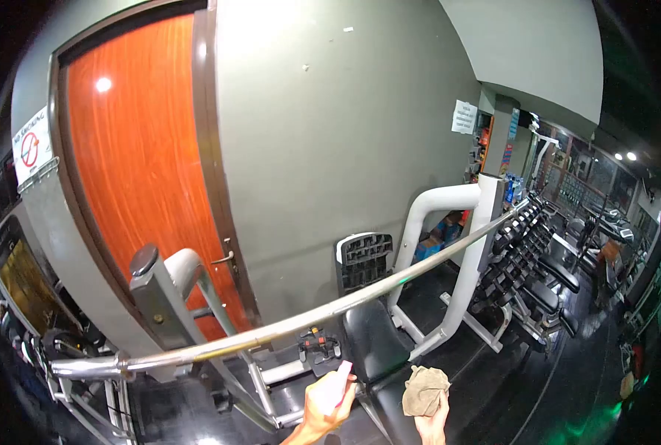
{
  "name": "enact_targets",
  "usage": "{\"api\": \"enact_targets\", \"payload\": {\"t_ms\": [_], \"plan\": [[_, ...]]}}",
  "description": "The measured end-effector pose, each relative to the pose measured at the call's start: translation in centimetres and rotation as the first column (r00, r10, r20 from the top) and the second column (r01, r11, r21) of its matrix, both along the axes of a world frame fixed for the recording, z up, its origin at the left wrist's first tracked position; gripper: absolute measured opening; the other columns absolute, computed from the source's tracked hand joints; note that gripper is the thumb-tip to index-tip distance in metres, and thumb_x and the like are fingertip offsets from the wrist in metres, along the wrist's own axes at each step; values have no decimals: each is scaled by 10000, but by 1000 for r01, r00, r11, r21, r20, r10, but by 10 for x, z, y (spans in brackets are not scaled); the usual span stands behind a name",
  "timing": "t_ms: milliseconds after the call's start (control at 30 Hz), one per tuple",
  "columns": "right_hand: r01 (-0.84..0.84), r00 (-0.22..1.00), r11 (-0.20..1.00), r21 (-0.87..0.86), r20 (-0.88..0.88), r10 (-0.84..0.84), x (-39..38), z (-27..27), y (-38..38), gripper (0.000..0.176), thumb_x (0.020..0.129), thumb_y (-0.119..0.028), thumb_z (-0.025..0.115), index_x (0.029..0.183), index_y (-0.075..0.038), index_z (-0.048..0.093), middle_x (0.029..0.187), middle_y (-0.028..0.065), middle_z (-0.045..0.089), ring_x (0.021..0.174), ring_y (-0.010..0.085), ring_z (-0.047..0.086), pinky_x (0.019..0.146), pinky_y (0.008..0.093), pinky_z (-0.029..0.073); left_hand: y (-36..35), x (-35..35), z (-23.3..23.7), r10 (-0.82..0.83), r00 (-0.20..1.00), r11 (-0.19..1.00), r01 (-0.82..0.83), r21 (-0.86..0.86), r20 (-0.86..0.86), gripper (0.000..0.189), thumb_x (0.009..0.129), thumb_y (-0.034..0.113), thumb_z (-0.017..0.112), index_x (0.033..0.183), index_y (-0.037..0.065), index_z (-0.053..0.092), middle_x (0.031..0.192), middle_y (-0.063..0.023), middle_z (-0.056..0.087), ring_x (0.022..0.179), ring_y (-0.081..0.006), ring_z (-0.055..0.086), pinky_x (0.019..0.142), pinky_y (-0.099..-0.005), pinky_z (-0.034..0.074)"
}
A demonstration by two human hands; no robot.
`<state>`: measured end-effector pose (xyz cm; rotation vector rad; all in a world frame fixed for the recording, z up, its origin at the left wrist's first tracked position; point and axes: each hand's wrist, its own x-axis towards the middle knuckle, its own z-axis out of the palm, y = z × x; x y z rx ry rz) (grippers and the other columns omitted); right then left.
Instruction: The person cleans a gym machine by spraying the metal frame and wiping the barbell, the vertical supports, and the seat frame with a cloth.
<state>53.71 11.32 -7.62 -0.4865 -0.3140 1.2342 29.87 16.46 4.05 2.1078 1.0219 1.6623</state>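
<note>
My left hand (327,408) is at the bottom centre, its fingers closed around a small pinkish-white object (343,372). Most of that object is hidden by the hand, so its kind cannot be made out. A crumpled beige-brown cloth (425,391) is gripped in my right hand (434,426), a little to the right. Beyond both hands, a long metal barbell (293,324) runs slantwise across the view, resting on a grey-white rack (473,252). Neither hand touches the bar. Between and behind the hands lies a black padded bench (375,343).
A wooden door (134,163) and a grey wall (330,133) stand behind the rack. To the right, a dumbbell rack (519,252) with several dumbbells lines the dark floor (527,386). The left rack post (152,289) rises near the door.
</note>
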Motion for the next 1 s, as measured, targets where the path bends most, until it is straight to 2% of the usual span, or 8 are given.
{"api": "enact_targets", "payload": {"t_ms": [167,400,500,567,633,700,900,1000], "plan": [[133,985,991,-13,-108,-134,4,-5,49,454,947,-334,474,1360,-154,413,1355,65,487,1223,281,490,1025,475,401,43,23,-3,-167,986,985,168,-49,17,349,749,-47,662,1092,-58,598,761,-128,638,613,-222,634,574,-294,518],[433,851,901,31,316,-420,-15,42,111,491,903,-67,556,1360,-71,378,1315,120,475,1210,259,480,1004,424,413,69,24,-7,-253,967,967,253,8,32,317,759,-56,662,1070,-54,600,786,-137,645,642,-224,651,571,-281,523],[573,406,792,212,766,-498,-44,54,132,421,850,-54,592,1262,-51,505,1303,144,483,1199,281,487,1004,403,396,61,-2,-15,-215,974,976,211,-56,-72,214,746,-37,632,954,-62,586,756,-155,650,669,-243,681,625,-297,545],[268,550,833,484,633,-545,-76,69,154,415,753,-57,630,1167,-62,605,1288,142,516,1193,276,502,1038,424,368,55,-18,-26,-173,981,983,167,-77,-89,138,749,-27,612,882,-51,588,726,-147,641,657,-241,678,621,-293,541],[-287,28,740,608,778,-628,-97,129,162,432,703,-27,596,1126,-96,651,1229,111,576,1183,249,523,1033,450,383,48,-32,-41,-122,992,978,113,-172,-38,157,760,-28,600,909,-70,574,731,-143,637,652,-222,676,624,-293,539],[-347,-336,724,596,642,-689,-133,137,162,401,745,-66,604,1135,-139,659,1178,57,617,1154,217,552,1011,450,421,41,-39,-61,-37,992,999,36,-14,-117,412,849,50,614,1241,-34,519,769,-127,624,615,-246,597,594,-344,507],[-244,-361,686,685,592,-720,-67,118,190,300,739,-73,636,1010,-180,703,1025,25,652,1095,238,586,983,422,458,29,-48,-93,-121,991,843,131,-522,53,360,841,97,642,1144,-77,552,874,-159,657,730,-287,643,671,-370,519],[199,-441,710,676,709,-551,-7,121,219,385,726,67,516,1038,-99,670,1146,133,616,1207,386,488,1067,544,312,40,-54,-111,-31,975,988,-3,-155,-220,372,846,122,639,1156,-65,554,875,-162,657,750,-303,646,692,-378,520]]}}
